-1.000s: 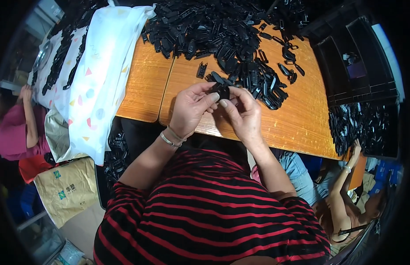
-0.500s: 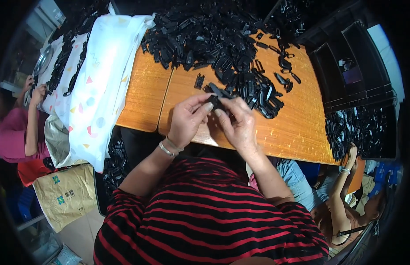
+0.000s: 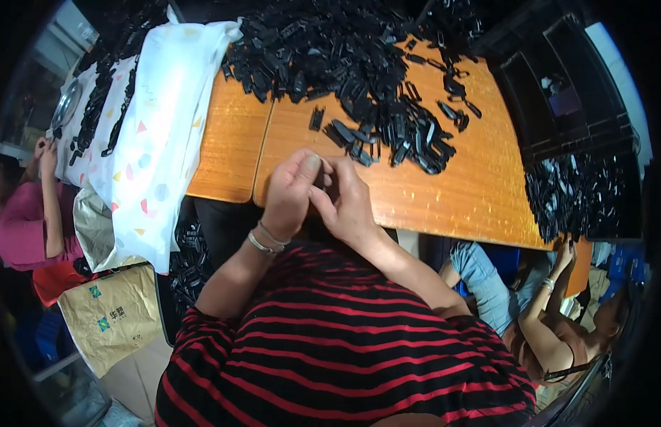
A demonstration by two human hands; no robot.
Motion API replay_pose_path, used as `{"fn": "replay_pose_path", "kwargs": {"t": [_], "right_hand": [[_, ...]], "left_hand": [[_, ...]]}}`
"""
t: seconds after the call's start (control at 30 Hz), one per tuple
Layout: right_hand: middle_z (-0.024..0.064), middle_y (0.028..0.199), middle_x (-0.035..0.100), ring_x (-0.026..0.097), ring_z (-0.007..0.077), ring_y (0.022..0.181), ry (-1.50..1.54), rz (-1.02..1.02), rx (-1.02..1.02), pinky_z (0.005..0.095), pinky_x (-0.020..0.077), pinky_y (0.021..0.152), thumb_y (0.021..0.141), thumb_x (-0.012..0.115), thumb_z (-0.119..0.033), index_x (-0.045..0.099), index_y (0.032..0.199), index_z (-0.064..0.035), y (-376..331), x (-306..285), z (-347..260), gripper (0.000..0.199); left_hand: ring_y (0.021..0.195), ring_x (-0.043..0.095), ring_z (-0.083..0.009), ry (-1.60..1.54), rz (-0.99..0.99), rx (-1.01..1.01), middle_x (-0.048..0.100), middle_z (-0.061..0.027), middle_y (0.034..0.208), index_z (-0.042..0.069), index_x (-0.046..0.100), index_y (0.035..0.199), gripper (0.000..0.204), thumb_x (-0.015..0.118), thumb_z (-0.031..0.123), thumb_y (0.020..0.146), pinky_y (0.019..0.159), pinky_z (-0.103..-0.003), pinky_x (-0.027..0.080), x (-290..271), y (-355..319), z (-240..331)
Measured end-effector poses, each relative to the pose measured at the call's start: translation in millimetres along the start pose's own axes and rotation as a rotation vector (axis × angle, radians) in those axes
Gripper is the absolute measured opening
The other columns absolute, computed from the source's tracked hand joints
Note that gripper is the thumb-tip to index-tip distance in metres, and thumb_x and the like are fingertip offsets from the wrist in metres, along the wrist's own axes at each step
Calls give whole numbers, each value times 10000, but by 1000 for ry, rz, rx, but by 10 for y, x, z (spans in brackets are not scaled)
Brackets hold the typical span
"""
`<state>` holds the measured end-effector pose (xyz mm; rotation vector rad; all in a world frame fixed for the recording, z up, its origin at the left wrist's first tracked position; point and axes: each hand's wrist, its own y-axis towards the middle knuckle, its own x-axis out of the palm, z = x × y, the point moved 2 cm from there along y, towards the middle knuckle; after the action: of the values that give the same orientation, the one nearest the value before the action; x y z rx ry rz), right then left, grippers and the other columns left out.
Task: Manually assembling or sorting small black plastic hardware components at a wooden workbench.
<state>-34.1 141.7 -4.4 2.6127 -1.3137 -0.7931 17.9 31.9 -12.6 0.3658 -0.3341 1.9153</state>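
Far left, a co-worker in a magenta top [image 3: 33,229], both hands raised near a round metal dish [image 3: 68,98]. Beside it, black parts lie in rows [image 3: 97,110] on pale cloth. Next, a white sheet with coloured shapes [image 3: 154,121] hangs over the near edge of the table; under it, a beige bag [image 3: 94,226] and a brown paper sack [image 3: 117,313] with printing. A container of black parts [image 3: 190,257] sits below table level. Wooden table [image 3: 234,146] then, a seam running through it. Wearer's left hand [image 3: 289,191], bracelets at the wrist, just in front of the near edge in view, thumb up, fingers curled. Right hand [image 3: 344,201] meets it, the two together at the fingertips; cannot tell whether a part is clamped between them, as the fingers cover the spot. Beyond the hands: one flat ladder-like part [image 3: 317,119] alone, a small cluster of black parts [image 3: 350,141] just to its right, and the large heap of black parts [image 3: 323,53] across the table's far side. Few loose pieces [image 3: 455,114] right of the heap. Far right, dark crate [image 3: 544,78]; below it more black parts [image 3: 576,192], a second co-worker's hand [image 3: 565,252] at their lower edge.
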Motion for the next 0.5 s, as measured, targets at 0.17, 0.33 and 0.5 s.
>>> {"fn": "replay_pose_path", "kwargs": {"t": [0.17,0.33,0.5], "right_hand": [[74,811,606,600,185,697,118,-328,21,299,493,625,801,746,-88,592,1067,-31,4,38,-79,312],[105,872,663,638,248,814,-306,-106,-165,327,516,707,799,749,-111,691,941,-21,93,-675,175,178],[127,991,586,643,307,805,-806,-99,-118,392,544,680,784,671,36,669,1052,-49,274,-1228,317,282]], "left_hand": [[699,508,-92,245,57,-22,547,-12,737,42,579,844,315,422,241,1031,637,-239,418,-354,-345,280],[794,637,-334,1471,151,75,651,-158,874,-2,670,964,172,652,140,870,703,-363,498,-1117,-963,825],[856,630,-347,1427,201,372,640,-151,909,16,670,1000,203,687,44,799,753,-385,498,-769,-748,949]]}}
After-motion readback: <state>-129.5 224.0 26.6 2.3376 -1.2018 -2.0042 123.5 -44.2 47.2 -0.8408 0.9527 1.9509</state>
